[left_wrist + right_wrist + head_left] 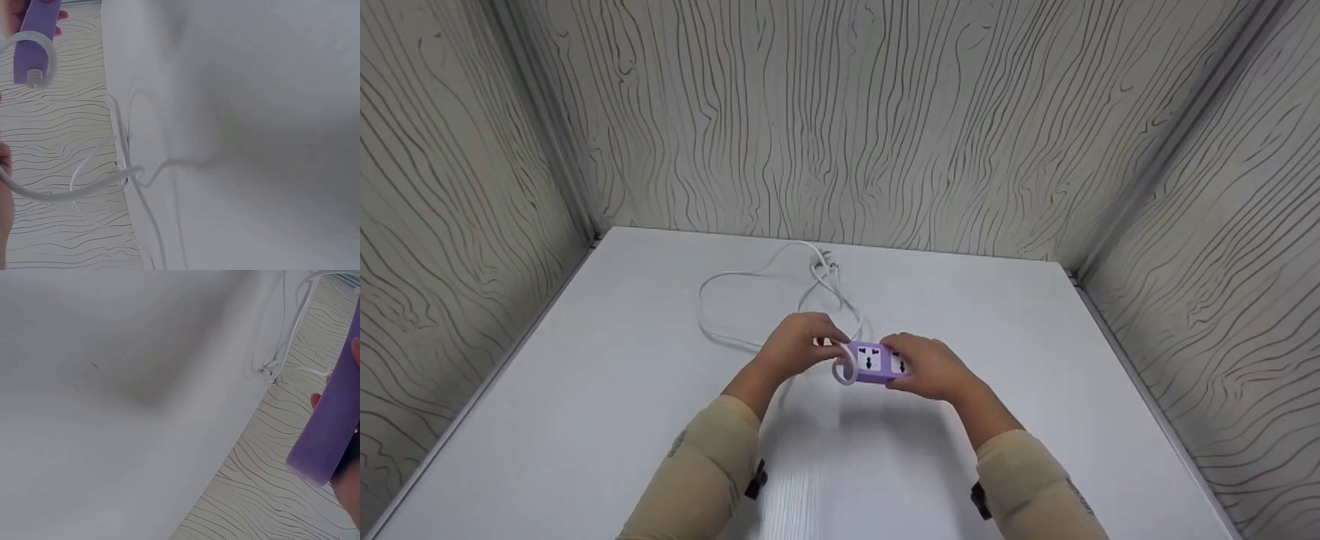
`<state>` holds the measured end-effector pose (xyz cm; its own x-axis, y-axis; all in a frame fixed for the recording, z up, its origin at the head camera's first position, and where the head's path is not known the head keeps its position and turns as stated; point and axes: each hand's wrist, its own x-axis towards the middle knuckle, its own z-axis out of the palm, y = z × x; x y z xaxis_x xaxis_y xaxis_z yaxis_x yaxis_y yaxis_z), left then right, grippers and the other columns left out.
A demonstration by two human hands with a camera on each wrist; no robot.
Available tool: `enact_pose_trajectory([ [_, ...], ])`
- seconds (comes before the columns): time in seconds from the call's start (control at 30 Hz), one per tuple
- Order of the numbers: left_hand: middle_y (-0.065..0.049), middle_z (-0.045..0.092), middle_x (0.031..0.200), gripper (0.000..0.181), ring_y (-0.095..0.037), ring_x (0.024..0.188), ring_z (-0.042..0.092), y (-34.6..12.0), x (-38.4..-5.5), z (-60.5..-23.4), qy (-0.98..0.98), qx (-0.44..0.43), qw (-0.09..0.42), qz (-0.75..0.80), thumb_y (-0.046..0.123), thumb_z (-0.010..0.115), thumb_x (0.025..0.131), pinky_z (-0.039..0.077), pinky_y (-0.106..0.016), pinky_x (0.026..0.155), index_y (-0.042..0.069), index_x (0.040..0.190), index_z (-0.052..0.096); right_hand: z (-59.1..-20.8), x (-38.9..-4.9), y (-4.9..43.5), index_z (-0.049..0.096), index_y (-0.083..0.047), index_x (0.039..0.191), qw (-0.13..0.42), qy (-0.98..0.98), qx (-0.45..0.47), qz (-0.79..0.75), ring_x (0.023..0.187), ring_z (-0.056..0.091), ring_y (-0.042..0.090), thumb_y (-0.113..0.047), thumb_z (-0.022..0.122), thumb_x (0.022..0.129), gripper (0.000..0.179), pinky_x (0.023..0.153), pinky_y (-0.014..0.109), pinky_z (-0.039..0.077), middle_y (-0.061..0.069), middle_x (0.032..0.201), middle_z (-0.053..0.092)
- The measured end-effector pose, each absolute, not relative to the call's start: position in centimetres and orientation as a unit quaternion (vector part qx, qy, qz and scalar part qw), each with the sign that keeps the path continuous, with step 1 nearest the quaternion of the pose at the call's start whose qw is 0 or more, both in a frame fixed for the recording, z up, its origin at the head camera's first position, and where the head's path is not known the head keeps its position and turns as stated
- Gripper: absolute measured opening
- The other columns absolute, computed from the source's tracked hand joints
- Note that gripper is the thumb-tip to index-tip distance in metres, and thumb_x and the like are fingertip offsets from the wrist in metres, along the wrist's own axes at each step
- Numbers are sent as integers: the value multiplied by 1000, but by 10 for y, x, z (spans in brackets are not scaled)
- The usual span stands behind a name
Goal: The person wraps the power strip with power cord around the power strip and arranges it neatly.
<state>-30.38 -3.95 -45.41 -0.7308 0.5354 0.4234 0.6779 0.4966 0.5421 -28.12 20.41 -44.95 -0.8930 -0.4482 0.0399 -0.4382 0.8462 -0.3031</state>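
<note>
A purple power strip [874,360] with white socket faces is held above the white table. My right hand [934,367] grips its right end, thumb and fingers on opposite edges. At the strip's left end, my left hand [804,346] pinches the white cord [73,194], which curls in a small loop [53,56] where it enters the strip. From there the cord runs to the back of the table in loose bends. In the right wrist view the strip's plain purple side [329,410] shows, with part of the right hand beside it.
The cord's plug [821,260] lies near the back edge of the white table [622,315], among crossing cord. A wide cord bend spreads to the left. Wood-grain panels [825,135] enclose the table at the back and both sides.
</note>
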Motion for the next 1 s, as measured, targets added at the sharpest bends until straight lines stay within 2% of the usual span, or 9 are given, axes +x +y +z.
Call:
enact_pose_trajectory([
  [0.13,6,65,83,22,-10,77,59,-42,-306,-459,-850,-325,110,-401,22,71,78,49,-28,69,16,100,72,-454,-281,207,52,-19,125,31,957,-218,-188,109,52,20,-31,74,72,59,94,45,38,-1,123,55],
  [0.3,4,67,86,25,-7,80,61,-38,-308,-467,-839,-315,127,-425,23,69,79,49,-25,71,14,102,71,-457,-281,211,52,-20,124,53,950,-206,-231,110,50,19,-32,75,72,59,95,45,38,-2,124,54],
  [0.57,4,70,84,18,-9,79,64,-30,-310,-478,-826,-269,155,-470,24,69,80,50,-26,73,14,94,74,-454,-276,210,51,-23,124,61,927,-227,-293,109,48,18,-35,75,72,58,96,45,37,-4,122,53],
  [0.63,3,70,84,18,-10,80,64,-28,-310,-480,-819,-243,148,-498,24,69,80,50,-27,74,12,92,74,-452,-275,209,51,-22,124,56,923,-230,-302,110,49,18,-34,75,72,58,96,46,37,-4,123,53],
  [0.87,1,70,86,20,-11,77,63,-17,-310,-486,-798,-140,75,-581,27,68,81,51,-25,69,12,92,74,-451,-274,206,50,-23,125,41,910,-250,-329,108,49,18,-36,74,73,58,95,45,38,-4,124,52],
  [1.0,1,70,91,21,-12,87,64,-10,-310,-488,-804,-101,49,-584,29,67,82,50,-27,76,13,93,74,-452,-273,204,50,-22,124,20,902,-262,-343,103,50,16,-34,74,74,57,91,44,40,-5,121,53],
])
